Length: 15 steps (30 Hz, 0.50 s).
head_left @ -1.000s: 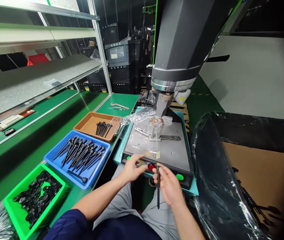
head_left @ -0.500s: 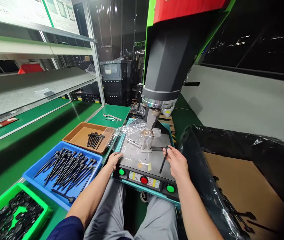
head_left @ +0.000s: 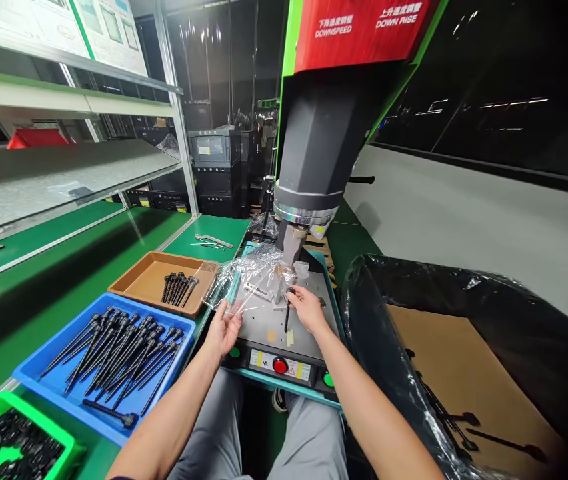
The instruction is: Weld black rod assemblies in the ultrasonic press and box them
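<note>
My right hand [head_left: 309, 309] is closed on the head end of a black rod-shaped part [head_left: 287, 320], which hangs down over the grey metal plate [head_left: 254, 331]. Right beside it stands the small fixture block [head_left: 281, 293], under the tapered metal tip [head_left: 291, 245] of the press. At the plate's left edge, my left hand [head_left: 225, 329] is raised with its fingers closed on a thin clear plastic film [head_left: 251, 267]. That film drapes across the plate's back left toward the fixture.
On the left, a blue tray [head_left: 29, 373] and a brown tray [head_left: 134, 267] hold black rods; a green bin [head_left: 67, 433] holds small black parts. Red [head_left: 280, 365] and green [head_left: 329, 379] buttons line the front. At right, a black-lined box [head_left: 444, 333] contains several rods.
My left hand has lifted off the plate's front left edge and taken hold of the film. My right hand has carried the black rod leftward, close to the fixture. The view has shifted slightly.
</note>
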Tool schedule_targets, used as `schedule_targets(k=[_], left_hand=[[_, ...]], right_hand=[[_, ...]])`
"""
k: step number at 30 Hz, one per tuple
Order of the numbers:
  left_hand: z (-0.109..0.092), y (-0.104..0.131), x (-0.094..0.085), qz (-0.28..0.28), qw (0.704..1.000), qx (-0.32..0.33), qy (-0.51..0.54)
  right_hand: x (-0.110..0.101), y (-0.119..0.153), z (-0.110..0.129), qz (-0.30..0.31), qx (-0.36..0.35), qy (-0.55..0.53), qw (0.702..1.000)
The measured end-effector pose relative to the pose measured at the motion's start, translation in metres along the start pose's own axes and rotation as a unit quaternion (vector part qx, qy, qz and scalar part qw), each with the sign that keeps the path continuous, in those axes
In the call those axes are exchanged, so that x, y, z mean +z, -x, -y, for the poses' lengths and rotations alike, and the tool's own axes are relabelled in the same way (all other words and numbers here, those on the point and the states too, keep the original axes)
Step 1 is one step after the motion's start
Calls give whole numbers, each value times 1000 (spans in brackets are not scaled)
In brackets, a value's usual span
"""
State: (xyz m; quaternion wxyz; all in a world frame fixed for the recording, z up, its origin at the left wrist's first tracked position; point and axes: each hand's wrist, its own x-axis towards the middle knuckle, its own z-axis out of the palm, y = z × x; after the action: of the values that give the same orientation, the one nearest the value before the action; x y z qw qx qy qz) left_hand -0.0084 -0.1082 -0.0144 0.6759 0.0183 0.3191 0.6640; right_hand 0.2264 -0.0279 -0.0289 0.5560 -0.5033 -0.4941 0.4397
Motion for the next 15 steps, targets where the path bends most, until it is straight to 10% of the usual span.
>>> schedule_targets(k=[15], left_hand=[[13, 16, 15, 98, 983, -68, -140]], right_hand=[[6, -15, 14, -74, -106, 109, 986]])
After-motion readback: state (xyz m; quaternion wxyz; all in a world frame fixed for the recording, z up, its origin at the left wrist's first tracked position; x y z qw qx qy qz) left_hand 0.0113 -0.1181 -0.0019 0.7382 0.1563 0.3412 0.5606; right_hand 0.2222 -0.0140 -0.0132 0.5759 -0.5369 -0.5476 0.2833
